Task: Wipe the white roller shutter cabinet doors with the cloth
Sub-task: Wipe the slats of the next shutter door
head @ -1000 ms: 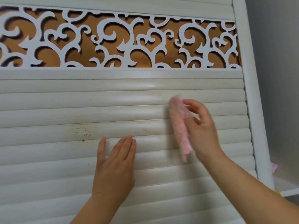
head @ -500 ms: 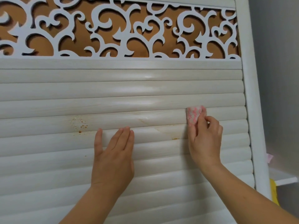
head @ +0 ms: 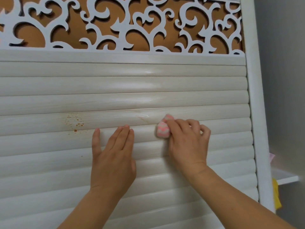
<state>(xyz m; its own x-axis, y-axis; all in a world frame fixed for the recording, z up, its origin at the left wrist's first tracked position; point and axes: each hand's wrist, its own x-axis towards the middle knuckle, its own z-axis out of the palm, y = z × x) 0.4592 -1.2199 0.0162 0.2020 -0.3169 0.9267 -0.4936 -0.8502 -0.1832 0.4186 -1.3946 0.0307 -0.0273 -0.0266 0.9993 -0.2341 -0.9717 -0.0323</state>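
Our right hand (head: 187,142) has fingers curled round the cloth (head: 163,129), bunched small & pressed to the roller shutter door (head: 49,162), w/ the pink-white wad poking out by the index finger. Cloth looks soft, light; we'd grip it wadded, as now. Left hand (head: 113,156) lies flat, fingers straight, bracing slats. Orange specks (head: 74,123) sit further left, unwiped.

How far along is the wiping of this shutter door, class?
Done: nothing clearly. In hand: the right hand presses the bunched pink-and-white cloth against the white slatted shutter door; the left hand lies flat. Left: orange-brown specks and a faint streak.
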